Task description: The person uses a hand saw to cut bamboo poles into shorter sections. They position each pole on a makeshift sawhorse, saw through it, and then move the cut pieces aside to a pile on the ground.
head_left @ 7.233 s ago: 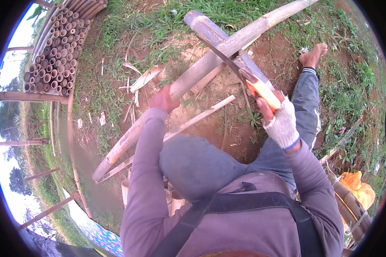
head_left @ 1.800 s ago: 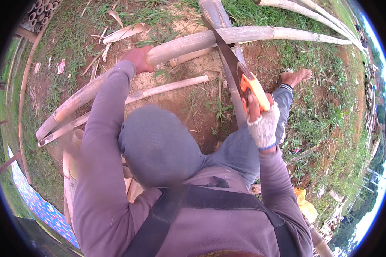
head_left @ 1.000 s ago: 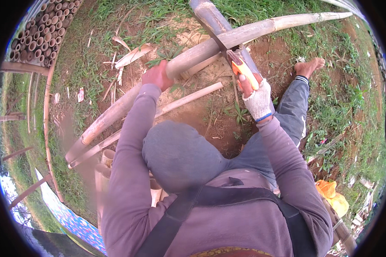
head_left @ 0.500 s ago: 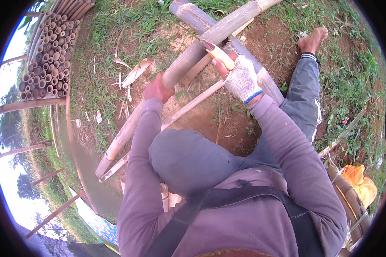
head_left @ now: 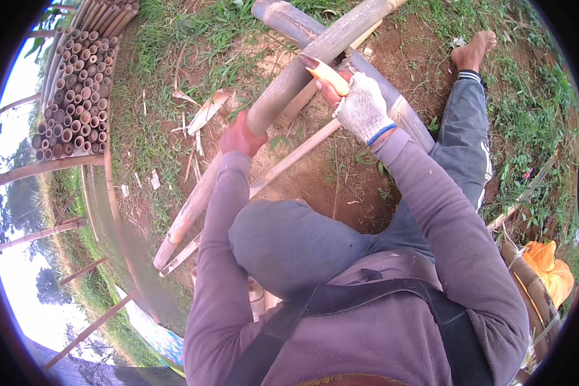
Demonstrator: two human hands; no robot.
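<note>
A thick bamboo pole (head_left: pixel 296 80) slants from lower left to upper right, lying across a second, greyish bamboo pole (head_left: pixel 379 80). My bare left hand (head_left: pixel 243 136) is closed around the slanting pole, below the crossing. My right hand (head_left: pixel 362 106), in a white knitted glove with a blue cuff, grips an orange-yellow-handled tool (head_left: pixel 331 78). The tool's dark brown end meets the slanting pole near the crossing; its exact kind cannot be made out. A thinner bamboo strip (head_left: pixel 296 157) runs beneath my arms, its upper end by the gloved hand.
Cut bamboo tubes (head_left: pixel 77 96) are stacked on a rack at the left. Pale peelings (head_left: pixel 209 110) lie on the grassy dirt. My bare foot (head_left: pixel 475 51) is stretched out at upper right. An orange cloth-like thing (head_left: pixel 550 270) rests by bound bamboo (head_left: pixel 527 289) at lower right.
The whole view has shifted slightly. My gloved hand and the tool appear a little higher along the slanting pole's near side. Both grips stay the same.
</note>
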